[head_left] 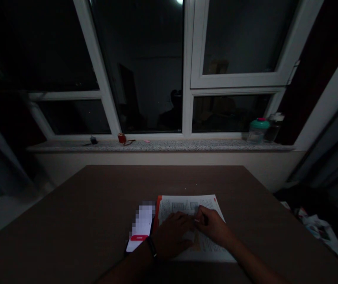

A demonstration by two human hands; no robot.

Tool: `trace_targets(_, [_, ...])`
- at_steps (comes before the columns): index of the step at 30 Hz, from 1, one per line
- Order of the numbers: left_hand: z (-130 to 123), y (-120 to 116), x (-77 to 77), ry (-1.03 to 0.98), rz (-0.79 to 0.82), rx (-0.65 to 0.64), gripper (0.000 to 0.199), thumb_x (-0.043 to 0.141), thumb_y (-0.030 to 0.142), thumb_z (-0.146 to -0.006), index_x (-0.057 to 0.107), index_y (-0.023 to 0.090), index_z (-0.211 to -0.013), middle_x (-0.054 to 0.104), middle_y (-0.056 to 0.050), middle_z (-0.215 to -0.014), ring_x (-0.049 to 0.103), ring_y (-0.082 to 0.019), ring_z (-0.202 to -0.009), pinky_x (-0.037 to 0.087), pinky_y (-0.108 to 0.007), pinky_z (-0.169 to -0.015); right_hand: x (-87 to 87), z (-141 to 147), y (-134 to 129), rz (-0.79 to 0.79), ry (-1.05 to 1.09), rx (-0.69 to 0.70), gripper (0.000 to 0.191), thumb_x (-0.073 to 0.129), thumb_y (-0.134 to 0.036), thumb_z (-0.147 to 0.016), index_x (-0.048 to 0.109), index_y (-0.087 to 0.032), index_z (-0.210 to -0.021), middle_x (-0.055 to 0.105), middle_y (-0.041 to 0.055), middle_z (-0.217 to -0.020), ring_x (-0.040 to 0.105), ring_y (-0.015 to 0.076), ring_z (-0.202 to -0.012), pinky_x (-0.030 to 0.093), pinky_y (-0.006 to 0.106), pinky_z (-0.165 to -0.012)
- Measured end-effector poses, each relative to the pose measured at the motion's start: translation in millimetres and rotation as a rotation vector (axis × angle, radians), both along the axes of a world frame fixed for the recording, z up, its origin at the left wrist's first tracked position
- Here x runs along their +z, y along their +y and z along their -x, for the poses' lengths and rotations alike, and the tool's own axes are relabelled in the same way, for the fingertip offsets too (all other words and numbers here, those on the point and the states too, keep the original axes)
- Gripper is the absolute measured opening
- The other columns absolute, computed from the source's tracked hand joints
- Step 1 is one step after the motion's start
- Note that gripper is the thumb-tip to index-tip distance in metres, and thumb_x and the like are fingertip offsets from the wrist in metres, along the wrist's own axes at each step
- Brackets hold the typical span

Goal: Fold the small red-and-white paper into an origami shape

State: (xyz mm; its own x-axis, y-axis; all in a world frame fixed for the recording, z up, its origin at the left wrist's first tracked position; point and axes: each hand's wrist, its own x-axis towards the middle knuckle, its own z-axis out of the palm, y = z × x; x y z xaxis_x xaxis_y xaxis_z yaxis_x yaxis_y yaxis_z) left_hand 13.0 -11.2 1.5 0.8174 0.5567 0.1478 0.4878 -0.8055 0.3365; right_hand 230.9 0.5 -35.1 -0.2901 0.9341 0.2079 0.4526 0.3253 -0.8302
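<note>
- The left hand [175,236] lies palm down on the book [169,206], its forearm reaching in from the lower left, a dark band [151,247] around the wrist.
- Its fingers point toward the right hand [213,225], loosely extended, with the thumb spread away from them across the page.
- The right hand is bent inward over the page, forearm angling in from the lower right, thumb and fingertips pinched together; what is between them is too dark to tell.
- The book lies open-faced on the table [98,205], under both hands, with a lit phone [142,227] just beside its left edge.
</note>
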Motion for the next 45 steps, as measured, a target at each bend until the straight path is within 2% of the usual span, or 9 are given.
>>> trace_targets(9, [3,-1,3.8,-0.005,0.013,0.015,0.042,0.066,0.030,-0.087,0.048,0.025,-0.125,0.052,-0.006,-0.134,0.044,-0.028,-0.122,0.034,-0.042,-0.102,4.8,3,-2,0.011,0.011,-0.011,0.008,0.060,-0.017,-0.076,0.052,-0.020,-0.073,0.052,-0.0053,-0.060,0.048,0.0121,-0.056,0.034,0.021,-0.052])
trace_targets(15, [2,0,1.0,-0.011,0.028,0.014,0.034,0.065,0.031,-0.089,0.051,0.025,-0.119,0.050,-0.005,-0.137,0.042,-0.028,-0.125,0.033,-0.042,-0.104,0.0,2,4,-0.059,0.027,-0.114,0.011,0.060,-0.020,-0.079,0.051,-0.021,-0.073,0.052,-0.0045,-0.061,0.049,0.0130,-0.058,0.035,0.021,-0.054])
trace_targets(23, [2,-2,6.7,-0.005,0.064,0.052,0.047,0.069,0.028,-0.085,0.047,0.024,-0.126,0.053,-0.006,-0.130,0.045,-0.027,-0.121,0.036,-0.041,-0.102,-0.4,1,-4,-0.064,-0.027,0.083,0.013,0.060,-0.014,-0.075,0.051,-0.020,-0.069,0.052,-0.0049,-0.062,0.049,0.0120,-0.058,0.034,0.020,-0.054])
trace_targets(27, [3,-1,3.8,-0.009,0.079,0.069,0.040,0.059,0.017,-0.087,0.048,0.024,-0.126,0.052,-0.007,-0.132,0.045,-0.026,-0.122,0.037,-0.040,-0.103,0.2,1,-2,-0.113,-0.063,0.030,0.012,0.057,-0.013,-0.076,0.050,-0.021,-0.071,0.053,-0.0046,-0.065,0.049,0.0123,-0.061,0.034,0.020,-0.056])
trace_targets(31, [3,2,-3.9,-0.056,0.085,0.082,0.055,0.052,0.008,-0.084,0.041,0.025,-0.135,0.050,-0.007,-0.134,0.044,-0.025,-0.124,0.035,-0.039,-0.106,0.0,2,-2,-0.141,-0.078,0.001,0.013,0.056,-0.014,-0.078,0.047,-0.021,-0.070,0.052,-0.0045,-0.065,0.049,0.0124,-0.061,0.034,0.021,-0.056])
trace_targets(37, [3,2,-1.2,-0.085,0.123,0.067,0.052,0.053,0.005,-0.079,0.047,0.026,-0.127,0.053,-0.005,-0.130,0.044,-0.023,-0.123,0.035,-0.037,-0.107,2.9,4,-13,-0.069,-0.049,0.210,0.014,0.058,-0.009,-0.071,0.050,-0.021,-0.071,0.054,-0.0052,-0.068,0.050,0.0113,-0.062,0.035,0.019,-0.057])
trace_targets(38, [2,2,-0.3,-0.084,0.122,0.069,0.053,0.053,0.006,-0.080,0.046,0.025,-0.128,0.053,-0.005,-0.131,0.044,-0.024,-0.124,0.034,-0.038,-0.107,3.6,5,-13,-0.078,-0.051,0.202,0.014,0.058,-0.009,-0.072,0.049,-0.021,-0.070,0.054,-0.0051,-0.068,0.050,0.0114,-0.062,0.035,0.019,-0.057])
trace_targets(42, [2,1,-0.2,-0.059,0.104,0.115,0.054,0.054,0.010,-0.083,0.043,0.024,-0.134,0.051,-0.007,-0.134,0.044,-0.026,-0.125,0.035,-0.041,-0.107,4.9,7,-7,-0.125,-0.063,0.004,0.015,0.055,-0.011,-0.076,0.046,-0.021,-0.069,0.052,-0.0047,-0.066,0.049,0.0122,-0.062,0.034,0.020,-0.058])
trace_targets(45, [1,2,-3.3,-0.058,0.086,0.120,0.051,0.051,0.007,-0.083,0.046,0.024,-0.131,0.050,-0.007,-0.136,0.042,-0.025,-0.127,0.036,-0.041,-0.107,5.1,6,-6,-0.122,-0.074,0.008,0.016,0.055,-0.010,-0.076,0.046,-0.021,-0.068,0.052,-0.0051,-0.064,0.048,0.0120,-0.060,0.034,0.020,-0.056])
